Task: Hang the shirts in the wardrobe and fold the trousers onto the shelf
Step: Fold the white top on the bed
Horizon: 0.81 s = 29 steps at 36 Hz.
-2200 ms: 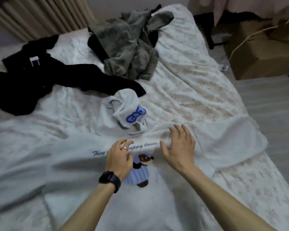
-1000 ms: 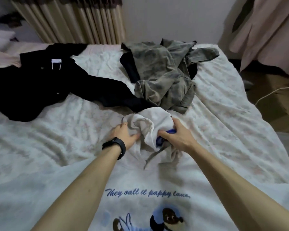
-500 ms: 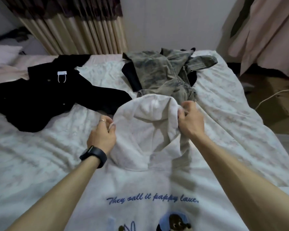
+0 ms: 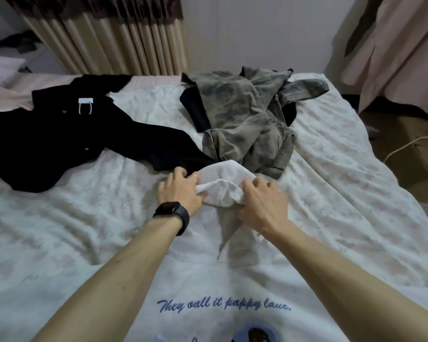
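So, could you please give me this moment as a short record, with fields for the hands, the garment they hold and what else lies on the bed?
left hand: grips the left side of the white hood
right hand: grips the hood's right side
white sweatshirt: lies on the bed, blue script facing up, hood bunched between the hands
black garment: spread out, far left
grey-green garment: crumpled heap just beyond the hood
hanger: none in view

White hoodie soft matt fleece; camouflage trousers coarse cloth; bedsheet crinkled.
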Available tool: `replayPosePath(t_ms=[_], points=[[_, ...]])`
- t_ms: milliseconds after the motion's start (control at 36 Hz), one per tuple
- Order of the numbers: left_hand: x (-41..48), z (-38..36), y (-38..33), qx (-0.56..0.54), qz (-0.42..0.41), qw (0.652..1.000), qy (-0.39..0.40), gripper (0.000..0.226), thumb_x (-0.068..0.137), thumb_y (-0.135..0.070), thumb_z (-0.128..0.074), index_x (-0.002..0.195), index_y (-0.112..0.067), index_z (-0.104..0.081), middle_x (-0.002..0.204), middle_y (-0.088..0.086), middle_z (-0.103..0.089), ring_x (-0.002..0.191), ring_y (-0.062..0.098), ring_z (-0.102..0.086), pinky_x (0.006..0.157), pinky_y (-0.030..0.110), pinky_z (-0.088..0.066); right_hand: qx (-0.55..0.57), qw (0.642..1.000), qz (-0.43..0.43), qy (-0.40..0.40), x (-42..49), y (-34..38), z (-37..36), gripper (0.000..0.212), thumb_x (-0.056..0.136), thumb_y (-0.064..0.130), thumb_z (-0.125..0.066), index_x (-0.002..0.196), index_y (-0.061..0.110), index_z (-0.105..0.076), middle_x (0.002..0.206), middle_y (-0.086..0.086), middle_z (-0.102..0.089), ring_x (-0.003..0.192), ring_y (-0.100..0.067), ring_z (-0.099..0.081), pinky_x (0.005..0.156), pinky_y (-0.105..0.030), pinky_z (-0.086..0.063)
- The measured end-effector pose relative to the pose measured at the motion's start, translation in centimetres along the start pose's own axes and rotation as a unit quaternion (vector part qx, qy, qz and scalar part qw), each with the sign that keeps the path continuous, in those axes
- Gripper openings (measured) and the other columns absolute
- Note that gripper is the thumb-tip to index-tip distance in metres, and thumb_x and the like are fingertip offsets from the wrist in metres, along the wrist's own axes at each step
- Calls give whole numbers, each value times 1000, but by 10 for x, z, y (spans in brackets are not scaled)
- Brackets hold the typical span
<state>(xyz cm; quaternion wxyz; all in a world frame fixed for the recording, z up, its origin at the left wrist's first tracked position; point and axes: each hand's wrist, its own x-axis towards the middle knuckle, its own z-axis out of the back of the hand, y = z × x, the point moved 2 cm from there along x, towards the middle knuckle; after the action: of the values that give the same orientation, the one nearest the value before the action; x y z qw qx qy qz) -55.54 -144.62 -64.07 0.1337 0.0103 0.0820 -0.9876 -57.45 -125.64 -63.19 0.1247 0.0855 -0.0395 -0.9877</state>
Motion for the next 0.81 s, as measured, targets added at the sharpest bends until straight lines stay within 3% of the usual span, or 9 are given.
replayPosePath(t_ms=[111,250,306,361,389,444,528,667,806], points=[[-5,20,1,39,-146,960,-237,14,84,-29,-68,86,-16,-63,75,5,-56,54,30,-57,45,28,-35,85,985,-6,-151,9,-9,28,24,84,10,-56,103,20,-45,106,-3,-47,86,-29,-48,54,-32,-29],[8,67,7,-67,-115,924,-359,32,75,-8,-74,89,-21,-47,96,2,-49,67,31,-56,42,29,-35,202,907,56,-365,11,-5,66,31,77,-4,-59,101,16,-58,114,-5,-46,82,-25,-54,57,-30,-34],[0,55,1,-33,-183,947,-263,29,75,-11,-70,97,-22,-55,100,2,-50,79,30,-57,48,35,-46,214,938,82,-260,10,-10,40,35,87,3,-59,115,23,-59,130,-2,-42,104,-24,-54,69,-34,-44],[-12,27,2,57,-226,972,-26,44,81,-31,-68,124,-29,-57,126,0,-51,110,29,-56,81,44,-51,147,986,69,-32,4,-22,3,65,89,14,-61,147,37,-41,158,-7,-25,136,-34,-40,101,-44,-45],[-21,14,6,79,-212,970,88,56,84,-43,-64,137,-36,-48,144,-3,-42,130,24,-45,100,44,-43,119,990,55,49,-4,-30,-10,80,89,19,-62,155,42,-24,166,-7,-9,145,-35,-30,110,-47,-39],[-40,-5,19,42,-118,970,207,64,89,-57,-57,148,-42,-36,161,-7,-22,148,18,-22,117,41,-25,107,991,35,69,-26,-39,-25,83,93,27,-58,160,40,-10,169,-7,3,151,-34,-19,118,-46,-31],[-70,-16,33,-31,-43,984,171,56,96,-51,-50,149,-37,-38,164,-6,-18,149,19,-20,121,40,-21,89,996,19,24,-73,-44,-41,71,99,42,-52,161,30,-19,169,-8,-3,155,-31,-10,124,-43,-16],[-147,-31,63,-48,-1,988,149,52,102,-44,-40,153,-33,-33,163,-3,-24,147,20,-26,122,40,-19,91,996,0,-18,-171,-36,-88,67,97,61,-36,153,26,-42,167,-9,-19,155,-29,-12,122,-52,-15],[-221,-22,113,18,60,984,168,56,104,-48,-32,157,-32,-27,166,-2,-17,153,17,-13,124,42,-5,81,995,0,60,-252,0,-120,69,95,58,-38,157,29,-33,169,-4,-14,156,-26,-7,121,-57,-13]])
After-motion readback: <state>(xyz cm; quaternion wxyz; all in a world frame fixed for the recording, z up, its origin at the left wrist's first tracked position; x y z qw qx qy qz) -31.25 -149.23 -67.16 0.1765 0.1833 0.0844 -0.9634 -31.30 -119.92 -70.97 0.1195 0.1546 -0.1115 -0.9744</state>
